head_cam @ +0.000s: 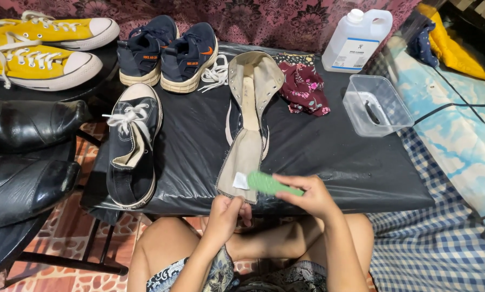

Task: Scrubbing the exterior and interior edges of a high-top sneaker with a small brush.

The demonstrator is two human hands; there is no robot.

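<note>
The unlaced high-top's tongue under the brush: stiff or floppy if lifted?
Probably floppy: the tongue lies flat and slack over the table edge, pinched by the left hand. Likely light, thin fabric. The green brush in the right hand could shift it unless pinned.

The work surface is a low table (361, 173) covered with black plastic sheeting. Lying directly on it: a pair of navy sneakers with orange marks (166, 54) at the far edge, a navy laced canvas sneaker (131, 146) at the left, an unlaced high-top shoe opened flat (250, 108) in the middle, loose white laces (215, 73), a maroon floral cloth (305, 89), a clear plastic container (375, 105) and a white jug of liquid (356, 40).
</note>
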